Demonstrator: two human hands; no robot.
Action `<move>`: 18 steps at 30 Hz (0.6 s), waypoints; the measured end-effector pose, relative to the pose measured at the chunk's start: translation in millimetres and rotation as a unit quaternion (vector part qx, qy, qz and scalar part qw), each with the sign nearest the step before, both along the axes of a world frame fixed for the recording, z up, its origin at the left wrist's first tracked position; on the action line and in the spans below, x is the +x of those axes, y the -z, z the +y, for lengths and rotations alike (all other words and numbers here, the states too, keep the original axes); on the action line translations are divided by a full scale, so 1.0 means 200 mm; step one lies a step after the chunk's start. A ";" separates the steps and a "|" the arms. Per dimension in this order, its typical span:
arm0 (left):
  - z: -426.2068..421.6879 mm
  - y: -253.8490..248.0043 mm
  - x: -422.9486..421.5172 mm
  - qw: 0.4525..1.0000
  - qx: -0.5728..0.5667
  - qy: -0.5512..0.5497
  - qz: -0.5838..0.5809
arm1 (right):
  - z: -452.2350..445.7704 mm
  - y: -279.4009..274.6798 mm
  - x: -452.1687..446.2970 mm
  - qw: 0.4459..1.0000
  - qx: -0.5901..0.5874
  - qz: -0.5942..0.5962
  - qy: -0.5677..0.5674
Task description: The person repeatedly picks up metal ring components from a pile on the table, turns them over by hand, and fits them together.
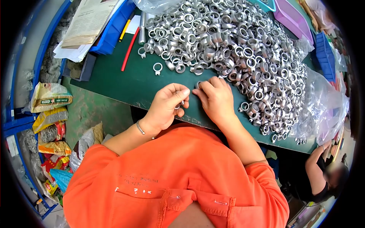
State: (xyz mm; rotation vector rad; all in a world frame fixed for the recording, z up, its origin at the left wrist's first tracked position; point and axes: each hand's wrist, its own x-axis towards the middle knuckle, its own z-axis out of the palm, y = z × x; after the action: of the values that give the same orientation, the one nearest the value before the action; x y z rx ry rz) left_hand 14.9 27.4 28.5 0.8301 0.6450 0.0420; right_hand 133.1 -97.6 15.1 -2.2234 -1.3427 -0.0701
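My left hand (167, 104) is closed over the table's front edge, thumb and fingers pinching a small metal piece (182, 103) that is mostly hidden. To its right, my right hand (218, 97) has its thumb and fingers closed on a grey metal ring (198, 85), only part of which shows. Beyond both hands rises a large heap of grey metal rings with lugs (228, 38). One loose ring (157, 68) lies apart on the green tabletop (110, 78), ahead of my left hand.
A red stick (130, 48), a yellow pen (124, 30) and a metal tube (142, 28) lie left of the heap. A blue bin (114, 30) with papers stands farther left. Plastic bags (323, 102) lie at the right. Another person's arm (315, 171) is at lower right.
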 end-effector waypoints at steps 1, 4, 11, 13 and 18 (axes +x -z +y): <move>0.00 0.00 0.00 1.000 0.010 0.001 -0.003 | -0.01 -0.01 0.00 1.000 0.005 -0.003 -0.001; 0.00 0.01 0.01 0.998 0.034 0.030 -0.051 | -0.05 -0.01 0.00 0.914 0.195 0.351 -0.059; -0.03 -0.05 0.03 0.989 0.065 0.061 -0.119 | -0.09 -0.03 -0.04 0.888 0.269 0.366 -0.077; -0.03 -0.06 0.03 0.985 0.119 0.093 -0.085 | -0.10 -0.03 -0.03 0.927 0.258 0.252 -0.105; -0.05 -0.02 0.03 0.928 0.331 0.079 -0.152 | -0.09 -0.02 -0.08 0.845 0.306 0.439 -0.033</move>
State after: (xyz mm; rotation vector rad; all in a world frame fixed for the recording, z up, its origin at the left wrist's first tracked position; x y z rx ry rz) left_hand 20.0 18.4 33.1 1.4922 0.2574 0.2470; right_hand 117.8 -116.6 18.6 -1.3585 -0.7175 0.4376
